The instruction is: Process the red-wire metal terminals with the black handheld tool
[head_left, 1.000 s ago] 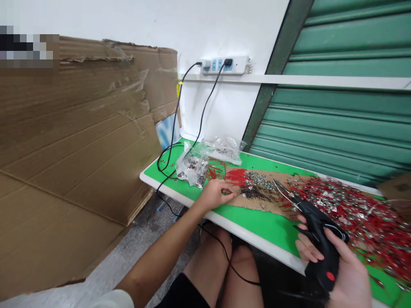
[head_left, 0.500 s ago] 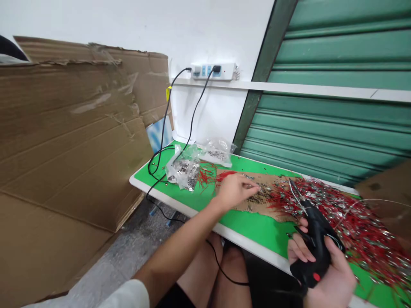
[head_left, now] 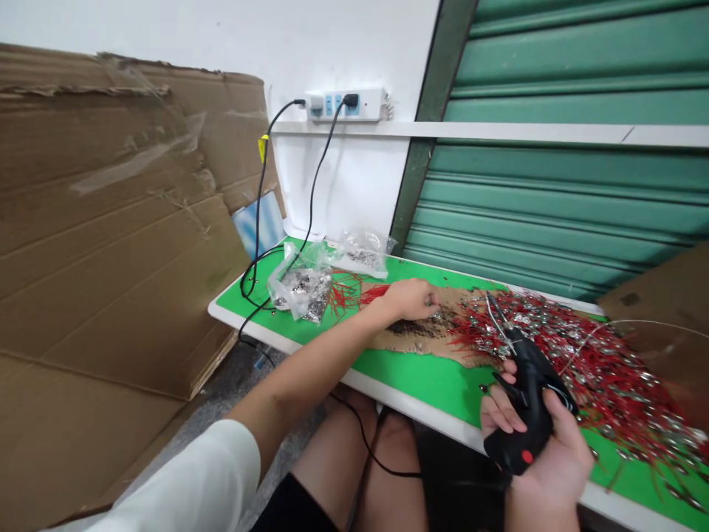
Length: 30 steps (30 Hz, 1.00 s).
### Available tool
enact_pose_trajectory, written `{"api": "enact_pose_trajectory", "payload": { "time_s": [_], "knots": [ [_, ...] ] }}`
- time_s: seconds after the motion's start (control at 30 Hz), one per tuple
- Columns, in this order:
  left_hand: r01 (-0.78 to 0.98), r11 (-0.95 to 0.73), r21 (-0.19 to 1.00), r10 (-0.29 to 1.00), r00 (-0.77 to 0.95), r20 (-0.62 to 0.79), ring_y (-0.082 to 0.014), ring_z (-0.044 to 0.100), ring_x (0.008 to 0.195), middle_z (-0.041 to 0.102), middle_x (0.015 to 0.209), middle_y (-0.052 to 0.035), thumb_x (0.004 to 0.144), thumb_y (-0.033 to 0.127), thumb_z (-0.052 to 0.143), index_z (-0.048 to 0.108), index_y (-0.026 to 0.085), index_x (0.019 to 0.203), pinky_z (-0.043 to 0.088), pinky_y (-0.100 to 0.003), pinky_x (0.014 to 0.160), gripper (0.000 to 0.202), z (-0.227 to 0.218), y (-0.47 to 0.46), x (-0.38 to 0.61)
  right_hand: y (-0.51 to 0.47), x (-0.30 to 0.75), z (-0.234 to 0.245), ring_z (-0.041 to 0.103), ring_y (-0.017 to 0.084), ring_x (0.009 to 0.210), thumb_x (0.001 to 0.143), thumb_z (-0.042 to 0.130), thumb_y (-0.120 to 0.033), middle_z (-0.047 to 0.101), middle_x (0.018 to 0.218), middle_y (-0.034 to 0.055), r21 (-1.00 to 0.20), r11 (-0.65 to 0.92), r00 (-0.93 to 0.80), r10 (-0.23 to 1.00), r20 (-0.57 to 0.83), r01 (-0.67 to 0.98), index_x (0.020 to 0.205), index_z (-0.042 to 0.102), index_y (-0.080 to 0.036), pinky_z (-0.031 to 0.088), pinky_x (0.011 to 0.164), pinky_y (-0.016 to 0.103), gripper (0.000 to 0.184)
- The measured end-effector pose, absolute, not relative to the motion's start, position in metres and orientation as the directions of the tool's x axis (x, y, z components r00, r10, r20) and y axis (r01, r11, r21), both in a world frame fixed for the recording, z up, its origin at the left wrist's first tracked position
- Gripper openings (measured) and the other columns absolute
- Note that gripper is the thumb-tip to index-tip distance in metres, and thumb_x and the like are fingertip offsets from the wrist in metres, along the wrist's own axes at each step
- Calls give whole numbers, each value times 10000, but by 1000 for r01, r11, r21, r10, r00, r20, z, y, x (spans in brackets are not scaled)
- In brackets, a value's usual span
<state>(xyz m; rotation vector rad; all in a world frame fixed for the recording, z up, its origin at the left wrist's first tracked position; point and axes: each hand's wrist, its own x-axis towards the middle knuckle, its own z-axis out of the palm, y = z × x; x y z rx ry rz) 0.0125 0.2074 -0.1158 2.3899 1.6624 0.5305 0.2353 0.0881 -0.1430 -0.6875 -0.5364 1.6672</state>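
Observation:
My right hand is wrapped around a black hot glue gun, its fingers near the trigger. The gun's thin nozzle points up and left over the near end of a large pile of red strands with shiny metal pieces. My left hand reaches over a brown cardboard sheet, fingertips pinched together and turned away from me. Whatever is between them is too small or hidden to name. Small dark metal parts lie scattered beneath it, and loose red strands lie by the wrist.
Two clear plastic bags of small metal parts, a nearer bag and a farther bag, rest on the green tabletop. Black cords run from a power strip on the wall. A large cardboard box stands left; a green shutter rises behind.
The view has shifted slightly, so everything sits a little lefter and higher. My left hand has turned, its fingers now curled downward over the metal parts. The right hand still holds the glue gun.

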Motion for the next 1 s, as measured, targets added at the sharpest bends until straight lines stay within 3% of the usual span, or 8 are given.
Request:
{"api": "enact_pose_trajectory", "payload": {
  "time_s": [0.1, 0.37, 0.53, 0.67, 0.87, 1.0],
  "knots": [
    [850, -422, 314, 906, 403, 128, -189, 669, 844, 746, 938, -46, 823, 221, 606, 763, 207, 990, 461, -245, 682, 230, -119, 218, 14, 86, 234, -142, 334, 25, 481, 716, 779, -333, 600, 929, 6, -656, -195, -115, 980, -164, -729, 981, 692, -160, 419, 404, 150, 328],
    [873, -446, 197, 894, 445, 52, -227, 678, 935, 749, 1028, -55, 875, 298, 563, 764, 230, 1047, 490, -279, 717, 273, -119, 225, 18, 85, 232, -143, 342, 18, 478, 725, 769, -327, 604, 891, 13, -611, -179, -99, 982, -162, -771, 1020, 689, -116, 422, 400, 135, 371],
    [890, -436, 132, 897, 418, 148, -234, 663, 1008, 707, 1120, -82, 927, 292, 471, 734, 205, 1013, 503, -289, 755, 290, -111, 212, 19, 86, 231, -144, 326, 21, 480, 725, 766, -327, 597, 853, 6, -606, -177, -103, 983, -155, -775, 1046, 685, -120, 425, 402, 132, 390],
    [938, -270, 217, 936, 203, 288, -227, 671, 944, 707, 1043, -103, 928, 281, 459, 694, 169, 1017, 505, -292, 753, 275, -112, 189, 6, 85, 228, -141, 288, 16, 475, 696, 768, -322, 581, 845, 10, -626, -160, -69, 983, -168, -763, 988, 691, -99, 408, 383, 127, 375],
    [847, -191, 496, 981, 142, 136, -160, 684, 765, 747, 828, -50, 851, 215, 576, 731, 155, 862, 508, -251, 727, 166, -121, 145, -28, 83, 224, -135, 272, 10, 480, 685, 767, -313, 558, 880, 12, -638, -138, -40, 985, -166, -758, 962, 690, -81, 399, 386, 121, 370],
    [844, -77, 531, 997, 50, 66, -173, 700, 784, 762, 813, -19, 790, 249, 648, 784, 200, 840, 513, -262, 723, 153, -124, 129, -34, 81, 223, -134, 267, 10, 489, 696, 756, -306, 544, 892, 12, -641, -142, -38, 984, -173, -754, 939, 686, -73, 404, 393, 119, 344]
  ]
}}
